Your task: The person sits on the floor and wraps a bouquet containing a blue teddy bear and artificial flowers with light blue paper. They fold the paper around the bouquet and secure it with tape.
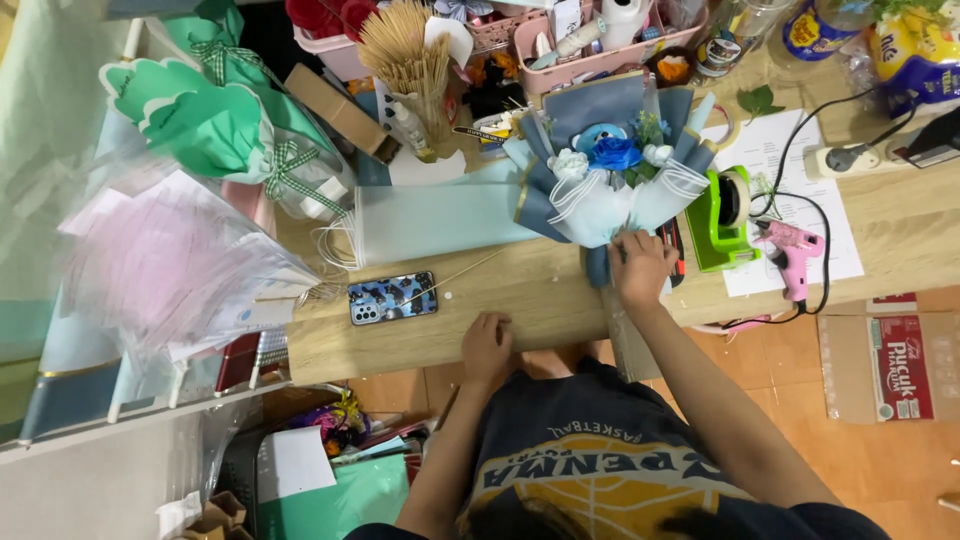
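Your right hand (640,265) pinches the lower wrap of one bouquet (610,165), lying on the wooden table (520,300); it holds one blue rose. Your left hand (487,347) rests flat at the table edge, fingers together. Nearby: one phone (392,298), one green tape dispenser (722,215), one pink glue gun (790,255).

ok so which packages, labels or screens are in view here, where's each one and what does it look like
Cardboard box: on the floor at right, flat brown, with a red printed panel.
Snack bag: top right corner of the table, yellow and blue, shiny.
Jar label: top right, on a clear jar, yellow with blue.
Printed sheet: on the table under the green tape dispenser, white.
Phone: near the table's front edge, lying back up, patterned blue case, no screen showing.
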